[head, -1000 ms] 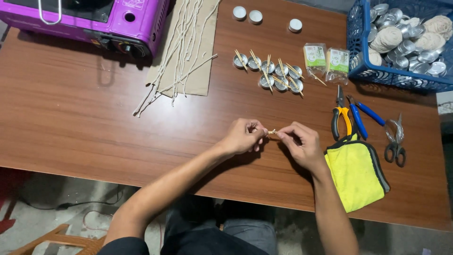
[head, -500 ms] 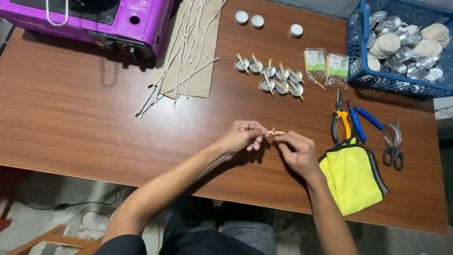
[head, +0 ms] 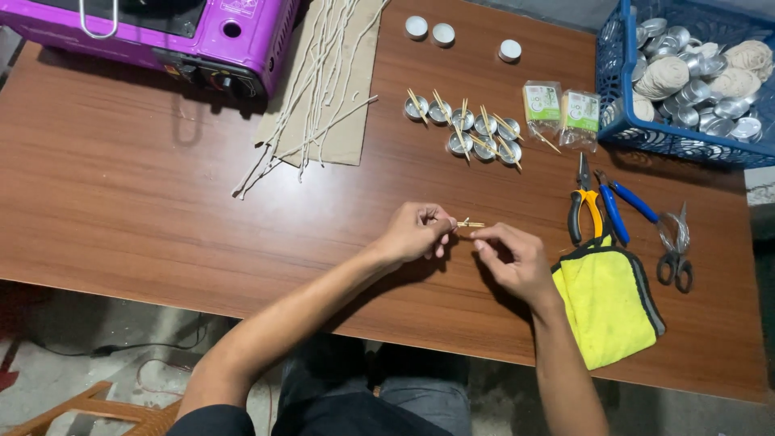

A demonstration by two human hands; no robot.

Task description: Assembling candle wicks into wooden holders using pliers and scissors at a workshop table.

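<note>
Head view, left hand curled, fingertips pinching thin little wooden sticks just above brown wooden table, right hand bent, fingers pinching the sticks' other end, yellow folded cloth just beside the right wrist.

We're pinching a little bundle of wooden sticks between our left hand and right hand, mid-table. At 12 o'clock from it we're seeing foil cups with sticks in them, pliers at 3 o'clock, yellow cloth at 4, purple stove at 10.
</note>
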